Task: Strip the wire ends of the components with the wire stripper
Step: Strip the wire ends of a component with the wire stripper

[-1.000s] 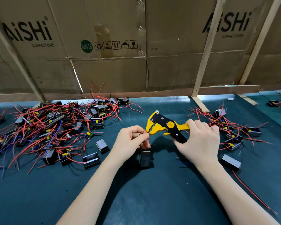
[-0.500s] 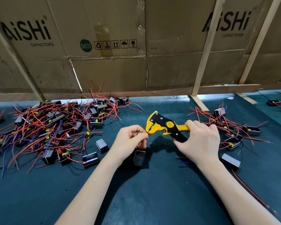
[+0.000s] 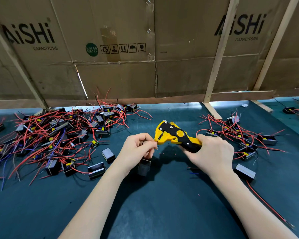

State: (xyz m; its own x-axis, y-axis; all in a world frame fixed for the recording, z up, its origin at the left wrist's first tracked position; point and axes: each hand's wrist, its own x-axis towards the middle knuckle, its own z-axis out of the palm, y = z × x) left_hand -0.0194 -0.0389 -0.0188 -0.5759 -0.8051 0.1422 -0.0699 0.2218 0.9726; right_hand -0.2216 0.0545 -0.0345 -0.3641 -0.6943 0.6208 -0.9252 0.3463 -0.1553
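1. A dark teal surface [image 3: 162, 204] fills the lower half of the view.
2. Behind the surface stands a wall of flattened brown cardboard boxes [image 3: 119, 75], printed "AiSHi CAPACITORS" with a green round sticker and shipping symbols.
3. Pale wooden slats [image 3: 219, 54] lean across the cardboard; one long board [image 3: 231, 95] runs along its bottom edge.
4. Bright light shows in the gap under that board, just above the surface.
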